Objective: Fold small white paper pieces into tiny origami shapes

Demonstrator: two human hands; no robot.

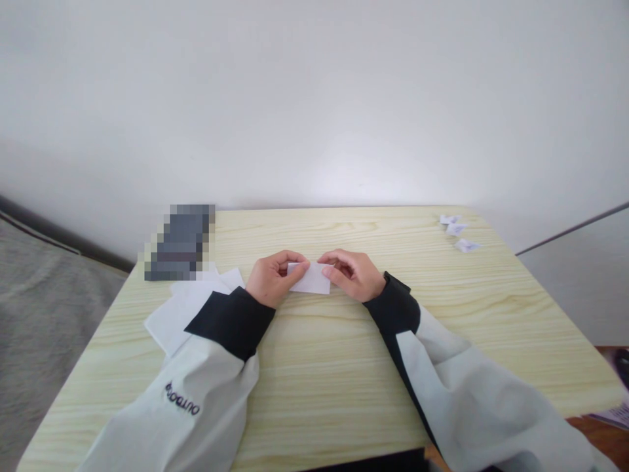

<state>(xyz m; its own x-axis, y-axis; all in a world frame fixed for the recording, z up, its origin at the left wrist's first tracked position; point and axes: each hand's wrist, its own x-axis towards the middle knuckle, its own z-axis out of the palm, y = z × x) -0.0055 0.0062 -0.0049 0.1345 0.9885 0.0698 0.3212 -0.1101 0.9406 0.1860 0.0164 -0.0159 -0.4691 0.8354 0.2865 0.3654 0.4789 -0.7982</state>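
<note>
Near the middle of the table, a small white rectangular piece of paper (pixel 311 280) is held up between both hands. My left hand (pixel 275 276) pinches its upper left corner between thumb and fingers. At the upper right corner, my right hand (pixel 354 272) grips it the same way. White paper sheets (pixel 171 321) lie in a loose pile by my left forearm, partly covered by the sleeve. Several small folded white paper pieces (pixel 457 229) rest at the table's far right.
A dark, pixelated rectangular object (pixel 179 244) lies at the back left of the light wood table (pixel 314 393). A white wall (pixel 314 105) rises behind the far edge. Grey fabric (pixel 34 328) is beyond the left edge.
</note>
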